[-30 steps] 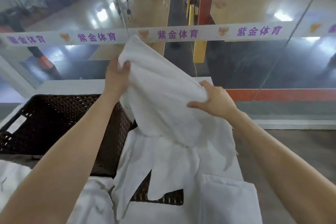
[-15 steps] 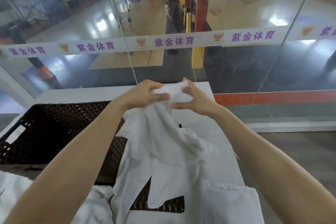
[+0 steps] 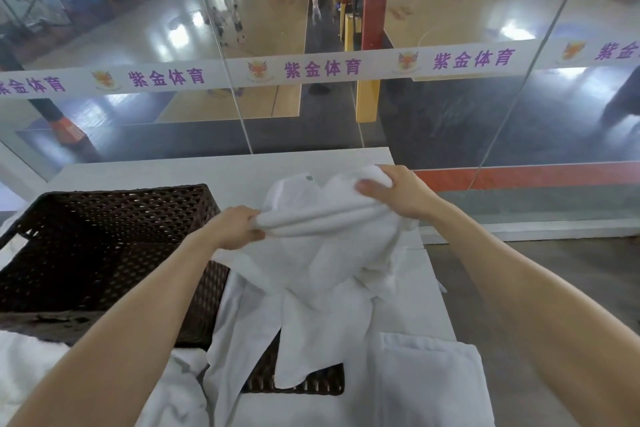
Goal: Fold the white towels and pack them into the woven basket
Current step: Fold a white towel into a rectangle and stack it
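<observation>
I hold a white towel [image 3: 325, 208] bunched into a thick fold above the table, right of the basket. My left hand [image 3: 235, 227] pinches its near left end. My right hand [image 3: 398, 192] grips its far right end, thumb on top. The rest of the towel hangs down and drapes over the corner of the dark brown woven basket [image 3: 104, 229], which stands on the left with its inside in shadow. A folded white towel [image 3: 429, 378] lies on the table at the lower right.
More white towels [image 3: 31, 367] lie heaped at the lower left by the basket. The white table [image 3: 221, 172] ends at a glass wall just beyond it, with a banner strip [image 3: 311, 69] across the glass. Grey floor lies to the right of the table.
The towel was held up high and spread, then both hands came together at its top. Now the hands have dropped lower and moved apart, stretching a bunched fold between them.
</observation>
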Available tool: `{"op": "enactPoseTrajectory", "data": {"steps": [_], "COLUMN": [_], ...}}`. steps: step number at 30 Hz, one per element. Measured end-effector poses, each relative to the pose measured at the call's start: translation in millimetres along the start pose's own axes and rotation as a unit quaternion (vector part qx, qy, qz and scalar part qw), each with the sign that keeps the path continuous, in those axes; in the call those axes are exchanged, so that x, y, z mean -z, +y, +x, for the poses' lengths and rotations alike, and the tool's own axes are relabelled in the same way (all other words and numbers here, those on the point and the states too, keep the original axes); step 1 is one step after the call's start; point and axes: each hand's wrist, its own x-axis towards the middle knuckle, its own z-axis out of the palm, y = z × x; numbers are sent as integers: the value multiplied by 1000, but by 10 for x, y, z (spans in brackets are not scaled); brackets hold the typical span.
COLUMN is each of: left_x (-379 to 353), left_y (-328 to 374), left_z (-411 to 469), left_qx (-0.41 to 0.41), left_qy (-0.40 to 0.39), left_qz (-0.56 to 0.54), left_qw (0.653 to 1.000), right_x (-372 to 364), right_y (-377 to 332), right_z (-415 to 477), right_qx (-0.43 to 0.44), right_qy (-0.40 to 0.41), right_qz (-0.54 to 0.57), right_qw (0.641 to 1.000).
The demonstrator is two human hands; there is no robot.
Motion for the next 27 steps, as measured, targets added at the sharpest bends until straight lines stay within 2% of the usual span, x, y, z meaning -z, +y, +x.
{"op": "enactPoseTrajectory", "data": {"steps": [3,7,9,11,13,15,16,18,21,24,25,27], "left_x": [155,491,825,1275,1828,2435,2732,3236,3646,3607,3486,3047], "left_y": [-37,47,144,352,666,937,1043,1205,1359,1346,1298,1112], "left_z": [22,159,282,372,318,227,156,-13,-325,-534,-576,-598], "left_qx": [20,63,60,53,45,34,19,-47,-113,-178,-191,-192], "left_qy": [-22,48,95,168,262,361,416,520,623,701,708,696], "left_qz": [72,176,214,221,141,-11,-88,-184,-152,-107,-85,-50], "left_qw": [997,981,970,959,954,932,905,833,759,682,674,690], "right_x": [41,246,425,666,979,1376,1571,1881,2117,2134,2065,1812], "right_y": [278,347,314,177,-115,-446,-642,-1023,-1454,-1474,-1405,-1098], "right_z": [-46,174,426,705,957,1215,1276,1255,987,782,686,525], "right_qx": [-59,-81,-83,-98,-113,-93,-75,-10,70,124,127,113], "right_qy": [-94,-158,-127,-42,58,175,231,354,445,480,480,459], "right_qz": [-105,-364,-420,-435,-399,-269,-166,5,85,122,111,93], "right_qw": [988,914,895,894,908,942,956,935,889,860,861,876]}}
